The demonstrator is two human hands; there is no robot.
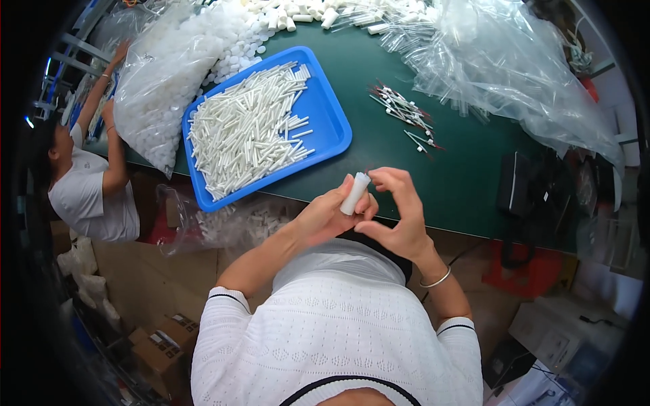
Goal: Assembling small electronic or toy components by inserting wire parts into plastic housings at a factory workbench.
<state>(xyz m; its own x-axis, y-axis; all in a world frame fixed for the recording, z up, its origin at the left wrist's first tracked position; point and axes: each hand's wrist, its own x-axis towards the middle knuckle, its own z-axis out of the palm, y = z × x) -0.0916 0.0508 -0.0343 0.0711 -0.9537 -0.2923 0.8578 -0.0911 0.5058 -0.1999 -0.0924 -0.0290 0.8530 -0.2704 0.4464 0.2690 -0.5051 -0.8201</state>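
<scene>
In front of my body, at the near edge of the table, my left hand (325,215) is closed round a short white plastic tube (355,194), held tilted with its upper end toward the right. Beside that upper end is my right hand (407,220), thumb and curved fingers apart. Its fingertips are close to the tube end; whether they touch it is unclear. A thin dark-red strand shows faintly there. To the left lies a blue tray (335,122) holding a heap of thin white sticks (247,128). Farther right on the table are several thin white pieces with red ends (403,108).
The green table (467,196) carries white round caps (237,51), thick white tubes (298,13) and large clear plastic bags (501,61). A black box-like object (514,183) sits at right. Another person (95,183) works at far left. Cardboard boxes (159,348) stand on the floor.
</scene>
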